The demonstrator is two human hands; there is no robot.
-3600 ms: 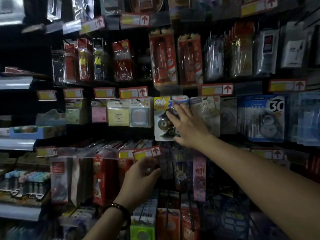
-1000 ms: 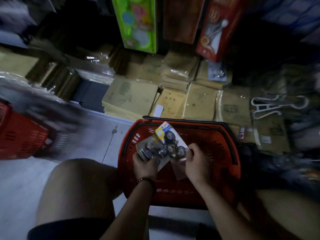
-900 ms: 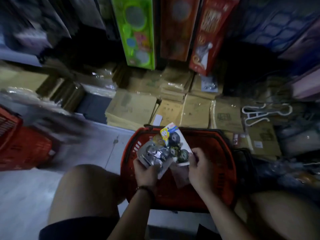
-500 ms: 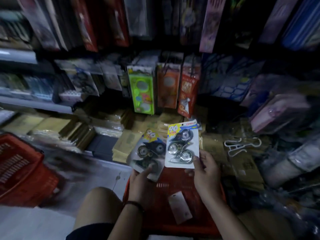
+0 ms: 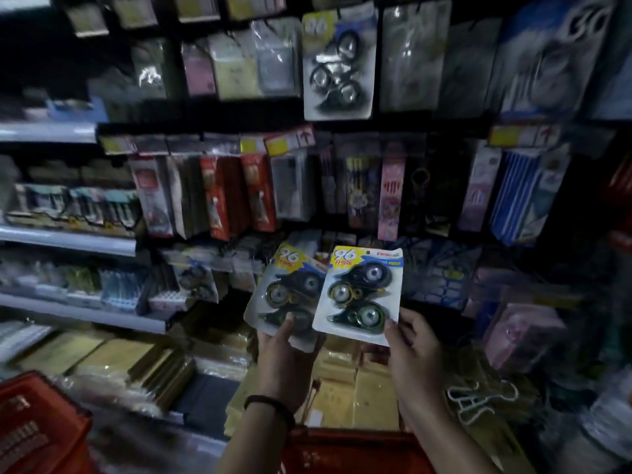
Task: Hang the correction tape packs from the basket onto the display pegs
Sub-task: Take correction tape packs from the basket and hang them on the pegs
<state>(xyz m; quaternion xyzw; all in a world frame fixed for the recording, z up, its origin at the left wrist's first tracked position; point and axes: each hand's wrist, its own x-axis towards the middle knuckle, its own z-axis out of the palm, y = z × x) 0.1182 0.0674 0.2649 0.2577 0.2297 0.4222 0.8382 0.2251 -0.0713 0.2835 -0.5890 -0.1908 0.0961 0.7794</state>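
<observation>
My right hand (image 5: 412, 350) grips the lower right corner of a correction tape pack (image 5: 359, 295), white card with a yellow "96" and three black dispensers. My left hand (image 5: 285, 357), with a dark wristband, holds a second, similar pack (image 5: 285, 292) by its bottom edge, partly tucked behind the first. Both are raised in front of the shelves. High above, a matching pack (image 5: 337, 63) hangs on a display peg. The red basket (image 5: 355, 449) shows only its rim at the bottom edge, below my arms.
Hanging stationery packs (image 5: 256, 193) fill the middle row with price tags (image 5: 290, 140) above them. Shelves (image 5: 68, 241) with pens run along the left. Stacks of brown envelopes (image 5: 342, 388) lie on the floor. Another red basket (image 5: 37, 425) stands at the lower left.
My view has swung up from the basket to the display wall. Both hands have lifted the two packs out of the basket and separated them side by side.
</observation>
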